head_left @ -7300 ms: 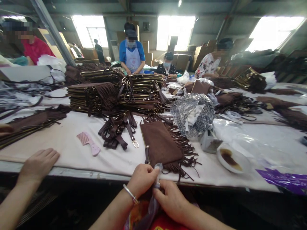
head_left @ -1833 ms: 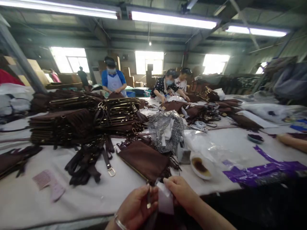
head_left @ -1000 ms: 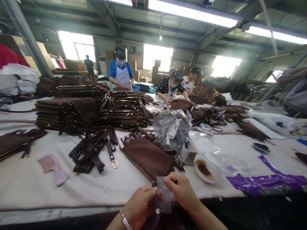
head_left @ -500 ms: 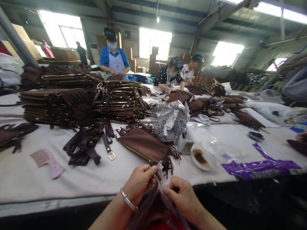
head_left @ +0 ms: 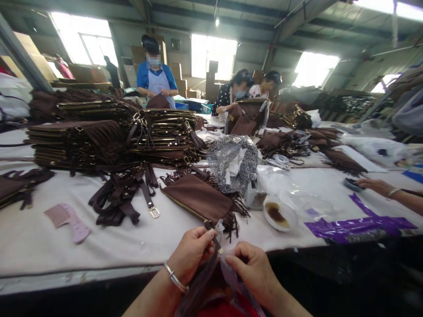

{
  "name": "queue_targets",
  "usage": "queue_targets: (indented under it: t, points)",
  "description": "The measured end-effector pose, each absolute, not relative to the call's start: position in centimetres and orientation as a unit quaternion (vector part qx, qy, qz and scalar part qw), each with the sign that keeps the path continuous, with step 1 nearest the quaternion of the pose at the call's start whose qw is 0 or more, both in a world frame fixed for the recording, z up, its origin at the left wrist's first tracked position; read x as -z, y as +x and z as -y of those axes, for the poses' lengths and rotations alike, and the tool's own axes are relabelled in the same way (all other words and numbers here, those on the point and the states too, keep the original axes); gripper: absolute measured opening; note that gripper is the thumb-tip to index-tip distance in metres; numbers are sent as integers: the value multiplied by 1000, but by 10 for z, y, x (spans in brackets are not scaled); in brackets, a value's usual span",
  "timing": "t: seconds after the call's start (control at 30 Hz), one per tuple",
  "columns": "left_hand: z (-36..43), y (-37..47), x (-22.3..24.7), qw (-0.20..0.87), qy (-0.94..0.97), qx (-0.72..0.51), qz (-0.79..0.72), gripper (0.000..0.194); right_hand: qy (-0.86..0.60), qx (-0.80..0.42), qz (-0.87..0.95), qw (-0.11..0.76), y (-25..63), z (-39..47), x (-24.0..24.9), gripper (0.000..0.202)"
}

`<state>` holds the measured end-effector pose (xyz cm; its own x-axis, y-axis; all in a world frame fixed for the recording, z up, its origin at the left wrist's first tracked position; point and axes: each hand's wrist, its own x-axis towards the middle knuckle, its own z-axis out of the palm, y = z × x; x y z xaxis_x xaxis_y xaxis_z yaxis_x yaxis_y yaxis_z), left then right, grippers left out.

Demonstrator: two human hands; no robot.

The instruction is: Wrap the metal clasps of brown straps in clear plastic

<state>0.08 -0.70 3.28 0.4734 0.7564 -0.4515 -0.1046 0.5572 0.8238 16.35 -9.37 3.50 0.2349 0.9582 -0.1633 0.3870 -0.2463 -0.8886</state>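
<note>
My left hand [head_left: 194,248], with a silver bangle on its wrist, pinches a short brown strap [head_left: 217,243] at the corner of a brown fringed pouch [head_left: 201,197]. The pouch lies flat on the table, its gold zipper facing me. The strap has a small metal tip. Just right of it, my right hand [head_left: 253,266] is closed on a strip of thin clear plastic [head_left: 231,275] that hangs down toward my lap. Whitish plastic also wraps the strap near the pouch corner.
To the left are a purple comb [head_left: 71,222], loose brown straps [head_left: 115,198] and stacked pouches [head_left: 76,147]. Rightward stand a plastic-lined container [head_left: 216,156], a dish of brown liquid [head_left: 287,220] and purple packaging [head_left: 360,229]. A co-worker's hand [head_left: 376,187] touches a small dark item.
My hands keep nearly the same grip and place. At right, a co-worker's hand has reached in to the small dark item. Across the table, a person has raised a brown bag.
</note>
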Motion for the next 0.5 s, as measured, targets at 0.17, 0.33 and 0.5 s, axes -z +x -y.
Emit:
queue_targets:
  t: [0.17, 0.33, 0.5]
  points:
    - [9, 2, -31, 764, 381, -281, -439, 39, -690, -377, 495, 370, 163, 96, -39, 21]
    - [10, 6, -39, 763, 371, -280, -448, 41, -687, -367, 510, 364, 160, 94, -39, 19]
    - [11, 6, -42, 756, 378, -277, -457, 39, -683, -383, 492, 380, 160, 93, -36, 19]
